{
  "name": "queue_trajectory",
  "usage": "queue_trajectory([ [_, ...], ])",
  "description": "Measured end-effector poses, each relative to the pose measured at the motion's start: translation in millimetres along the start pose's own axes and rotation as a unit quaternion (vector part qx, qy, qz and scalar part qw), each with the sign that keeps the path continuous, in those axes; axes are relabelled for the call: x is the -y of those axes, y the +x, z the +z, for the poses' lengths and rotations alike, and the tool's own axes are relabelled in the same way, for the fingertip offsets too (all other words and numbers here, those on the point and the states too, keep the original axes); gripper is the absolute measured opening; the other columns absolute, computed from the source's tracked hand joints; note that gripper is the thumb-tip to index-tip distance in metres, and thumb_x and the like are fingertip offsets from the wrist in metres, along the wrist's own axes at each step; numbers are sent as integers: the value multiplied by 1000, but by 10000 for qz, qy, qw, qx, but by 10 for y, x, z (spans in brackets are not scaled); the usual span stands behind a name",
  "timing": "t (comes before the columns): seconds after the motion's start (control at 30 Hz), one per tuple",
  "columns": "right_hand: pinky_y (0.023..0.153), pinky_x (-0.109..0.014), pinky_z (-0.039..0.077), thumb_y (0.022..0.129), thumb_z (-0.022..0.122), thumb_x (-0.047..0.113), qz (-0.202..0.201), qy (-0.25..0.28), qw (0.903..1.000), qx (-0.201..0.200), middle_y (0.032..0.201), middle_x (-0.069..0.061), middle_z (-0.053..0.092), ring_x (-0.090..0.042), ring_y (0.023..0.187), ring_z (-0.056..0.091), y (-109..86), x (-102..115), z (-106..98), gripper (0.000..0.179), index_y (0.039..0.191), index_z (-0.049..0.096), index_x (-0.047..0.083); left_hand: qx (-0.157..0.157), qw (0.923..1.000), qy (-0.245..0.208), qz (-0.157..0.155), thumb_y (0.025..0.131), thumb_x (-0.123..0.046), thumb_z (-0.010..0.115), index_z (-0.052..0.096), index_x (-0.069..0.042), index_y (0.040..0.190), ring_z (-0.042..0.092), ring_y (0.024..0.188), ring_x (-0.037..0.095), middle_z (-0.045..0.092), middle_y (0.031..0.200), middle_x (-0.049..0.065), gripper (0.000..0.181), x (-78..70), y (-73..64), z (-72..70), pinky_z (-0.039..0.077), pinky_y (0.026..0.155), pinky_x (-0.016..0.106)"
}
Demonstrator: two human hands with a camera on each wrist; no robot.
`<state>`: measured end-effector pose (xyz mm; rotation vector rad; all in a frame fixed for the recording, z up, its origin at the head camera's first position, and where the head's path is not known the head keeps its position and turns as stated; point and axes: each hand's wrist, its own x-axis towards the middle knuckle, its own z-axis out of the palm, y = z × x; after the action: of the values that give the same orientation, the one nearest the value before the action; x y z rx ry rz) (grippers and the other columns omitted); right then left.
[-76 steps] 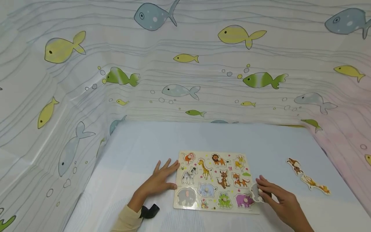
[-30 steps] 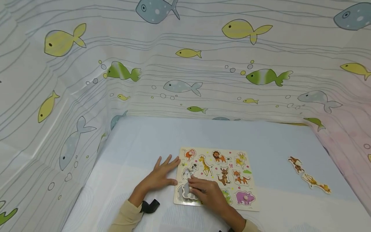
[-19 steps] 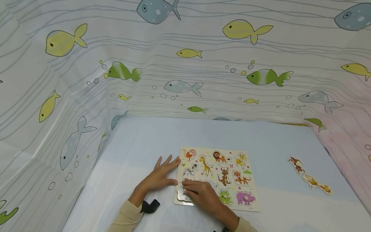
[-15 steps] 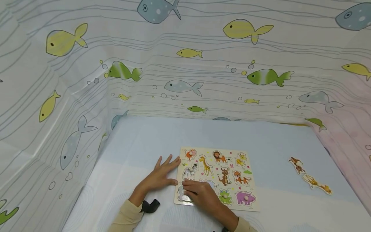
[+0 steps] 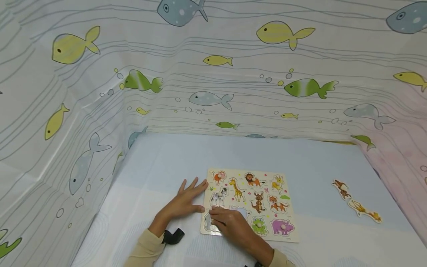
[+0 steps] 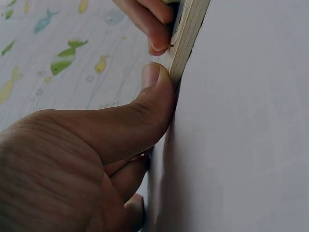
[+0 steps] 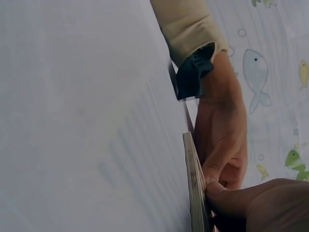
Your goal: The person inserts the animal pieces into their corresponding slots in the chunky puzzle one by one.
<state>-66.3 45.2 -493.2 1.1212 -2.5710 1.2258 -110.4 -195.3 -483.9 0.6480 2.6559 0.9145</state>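
Observation:
A wooden peg puzzle board (image 5: 247,237) with animal pictures lies flat on the table. My right hand (image 5: 230,224) pinches a grey elephant puzzle piece (image 5: 208,222) over the elephant place at the board's lower left corner. Most of the piece is hidden under the fingers, and I cannot tell whether it sits in its recess. My left hand (image 5: 183,202) rests beside the board with spread fingers. Its thumb touches the board's left edge, as the left wrist view also shows. Near it on the board is the zebra (image 5: 218,197); the frog (image 5: 259,225) lies right of my right hand.
Two loose puzzle pieces, a monkey (image 5: 341,189) and a giraffe (image 5: 364,210), lie on the table to the right of the board. A black wrist mount (image 5: 173,236) sits at the left cuff. A fish-patterned sheet (image 5: 207,81) hangs behind and at the sides.
My right hand has brought the elephant piece from the board's right side across to its lower left corner. In the last half second it barely shifts. The left hand has stayed in place.

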Motion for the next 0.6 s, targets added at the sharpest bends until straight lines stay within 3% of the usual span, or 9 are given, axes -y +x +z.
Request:
queue_trajectory([
  [0.13, 95, -33, 59, 87, 76, 10, -59, -178, 9998, 60, 115, -1, 76, -19, 116, 69, 2, 17, 0, 24, 111, 77, 7, 33, 10000, -47, -53, 81, -37, 78, 35, -9, 155, 12, 155, 39, 29, 163, 8, 90, 2, -2, -7, -10, 122, 63],
  [0.4, 97, -29, 57, 90, 74, 13, -455, -1112, 9923, 294, 123, -5, 71, -21, 121, 66, 11, 65, 10, 25, 113, 75, 5, 16, 9999, -97, -63, 80, -35, 79, 36, -8, 155, 12, 155, 38, 29, 163, 8, 90, 20, 2, -20, -11, 122, 63],
  [0.6, 98, -32, 57, 88, 75, 14, -388, -851, 9956, -20, 128, -8, 70, -22, 122, 66, 21, 110, -100, 30, 116, 73, 3, -27, 10000, -85, 3, 80, -35, 79, 36, -9, 154, 14, 154, 40, 30, 162, 9, 89, 12, 3, -4, -9, 122, 64],
])
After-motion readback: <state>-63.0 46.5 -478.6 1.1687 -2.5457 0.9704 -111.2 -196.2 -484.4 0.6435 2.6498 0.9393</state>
